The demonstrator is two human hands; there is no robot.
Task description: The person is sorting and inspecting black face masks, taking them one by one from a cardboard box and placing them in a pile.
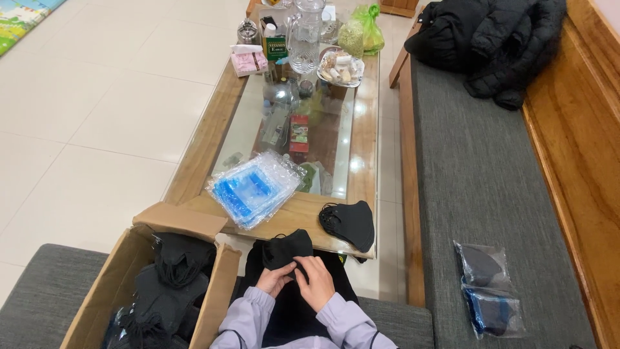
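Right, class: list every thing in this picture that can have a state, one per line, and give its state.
Cardboard box: flaps open, holding black masks.
Black mask in hands: gripped by both hands over the lap.
Left hand: fingers closed on the mask.
Right hand: fingers closed on the mask.
Black masks on table: stacked at the table's edge, unbagged.
Clear bags: piled flat, empty.
Bagged masks: lying on the bench cushion.
Black jacket: crumpled on the bench.

Your view is evenly bright with soft indoor light, white glare spots on the glass tabletop (pixel 336 139) far from you, faint shadows under the table edge, mild wide-angle bending at the edges, everything reasonably sharp.
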